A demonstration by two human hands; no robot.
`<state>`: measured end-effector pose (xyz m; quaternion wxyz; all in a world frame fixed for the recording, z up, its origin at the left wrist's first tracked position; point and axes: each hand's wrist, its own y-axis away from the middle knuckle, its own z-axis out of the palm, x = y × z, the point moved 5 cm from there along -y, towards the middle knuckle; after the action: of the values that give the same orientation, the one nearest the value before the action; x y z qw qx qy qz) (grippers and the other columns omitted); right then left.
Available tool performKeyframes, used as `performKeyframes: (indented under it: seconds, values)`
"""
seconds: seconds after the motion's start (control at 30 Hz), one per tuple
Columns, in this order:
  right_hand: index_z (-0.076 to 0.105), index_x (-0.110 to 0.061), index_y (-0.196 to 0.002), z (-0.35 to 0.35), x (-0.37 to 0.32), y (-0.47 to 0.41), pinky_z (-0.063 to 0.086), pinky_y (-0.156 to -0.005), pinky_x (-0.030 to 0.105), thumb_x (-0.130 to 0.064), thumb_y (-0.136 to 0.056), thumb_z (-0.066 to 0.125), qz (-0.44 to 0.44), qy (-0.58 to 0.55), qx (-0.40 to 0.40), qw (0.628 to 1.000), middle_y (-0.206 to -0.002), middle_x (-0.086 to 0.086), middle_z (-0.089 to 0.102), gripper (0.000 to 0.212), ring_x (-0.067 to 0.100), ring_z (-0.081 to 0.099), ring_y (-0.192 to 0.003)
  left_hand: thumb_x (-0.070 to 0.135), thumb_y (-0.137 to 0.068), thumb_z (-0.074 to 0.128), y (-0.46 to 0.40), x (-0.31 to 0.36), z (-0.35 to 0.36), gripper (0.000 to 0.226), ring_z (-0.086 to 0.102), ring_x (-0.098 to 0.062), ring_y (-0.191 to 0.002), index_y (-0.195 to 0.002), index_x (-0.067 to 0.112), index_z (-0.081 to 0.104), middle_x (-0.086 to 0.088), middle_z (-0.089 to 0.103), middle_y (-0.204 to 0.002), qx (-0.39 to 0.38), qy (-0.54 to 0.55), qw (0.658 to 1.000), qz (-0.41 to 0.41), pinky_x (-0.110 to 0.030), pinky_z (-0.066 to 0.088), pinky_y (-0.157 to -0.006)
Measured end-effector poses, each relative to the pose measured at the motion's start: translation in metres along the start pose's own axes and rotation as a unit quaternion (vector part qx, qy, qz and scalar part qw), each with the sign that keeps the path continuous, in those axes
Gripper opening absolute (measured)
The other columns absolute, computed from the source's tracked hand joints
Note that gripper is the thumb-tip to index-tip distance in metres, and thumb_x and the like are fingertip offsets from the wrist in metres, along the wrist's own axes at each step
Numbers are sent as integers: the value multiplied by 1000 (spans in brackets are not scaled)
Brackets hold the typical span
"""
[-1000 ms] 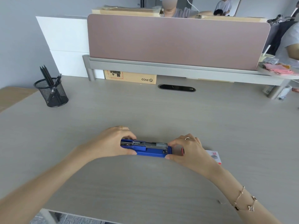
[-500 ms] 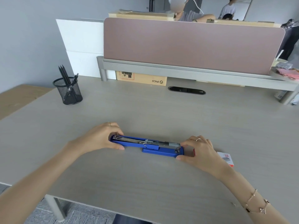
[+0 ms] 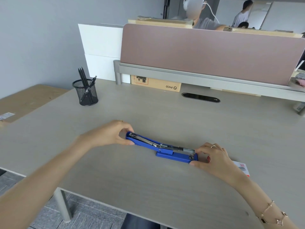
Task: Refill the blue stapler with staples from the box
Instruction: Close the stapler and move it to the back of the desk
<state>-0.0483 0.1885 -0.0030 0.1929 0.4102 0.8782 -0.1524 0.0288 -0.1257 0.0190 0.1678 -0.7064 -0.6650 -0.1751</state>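
The blue stapler lies swung open on the table, long axis running left to right between my hands. My left hand pinches its lid end, my right hand its base; the box sits just behind my right wrist.

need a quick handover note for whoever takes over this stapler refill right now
Left hand: pinching the far end of the stapler's swung-open top.
Right hand: steadying the front of its base on the desk.
Staple box: on the desk behind the right hand, mostly hidden; cannot tell whether it is open.
Done: stapler opened flat, metal channel exposed.
Left: take a strip from the box, lay it in the channel, close the top.
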Motion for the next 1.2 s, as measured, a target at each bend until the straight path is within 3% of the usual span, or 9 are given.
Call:
performKeyframes:
  seconds: [0.13,0.3,0.43,0.53,0.7,1.0,1.2]
  values:
    - [47,-53,-72,1,1,1,26,-81,28,-44,-72,69,-4,-6,-1,1000,-89,-14,56,24,-1,40,-84,39,-74,76,-4,19,-20,19,57,4,-91,-88,33,64,16,66,-91,12,5,1000,17,-22,47,-85]
    - [60,-37,-88,3,4,2,25,-82,27,-43,-73,68,4,-8,10,1000,-91,-14,55,17,-2,39,-84,34,-76,76,-11,56,-33,18,57,4,-89,-87,36,62,18,66,-89,34,26,998,53,-8,42,-79]
    - [59,-39,-83,2,5,3,25,-81,26,-41,-73,67,-1,-18,18,1000,-88,-16,54,13,-2,39,-85,28,-77,76,-18,87,-29,15,59,4,-84,-89,27,66,17,68,-88,41,70,994,69,-9,45,-77]
    - [59,-39,-84,2,7,4,26,-80,27,-41,-73,68,0,-25,24,999,-84,-19,52,14,-2,39,-85,28,-78,75,-25,103,-20,14,61,1,-80,-89,28,66,13,69,-88,38,92,993,71,-11,48,-74]
    - [62,-37,-89,0,4,6,29,-83,29,-40,-73,68,1,-20,37,999,-89,-13,56,17,13,42,-87,27,-79,73,-34,122,1,15,62,-2,-83,-93,25,67,10,70,-91,48,103,990,82,-17,50,-76]
    - [62,-38,-95,0,6,7,26,-81,27,-41,-73,68,7,-17,52,998,-90,-13,54,23,16,41,-88,27,-76,76,-51,145,44,26,61,-4,-82,-100,27,67,8,70,-94,36,107,989,99,-21,50,-77]
    - [62,-36,-91,0,7,8,27,-80,28,-40,-73,68,5,-23,50,998,-93,-8,58,19,18,44,-89,26,-77,75,-56,147,64,26,60,-2,-82,-102,24,68,7,70,-94,8,99,991,94,-12,48,-73]
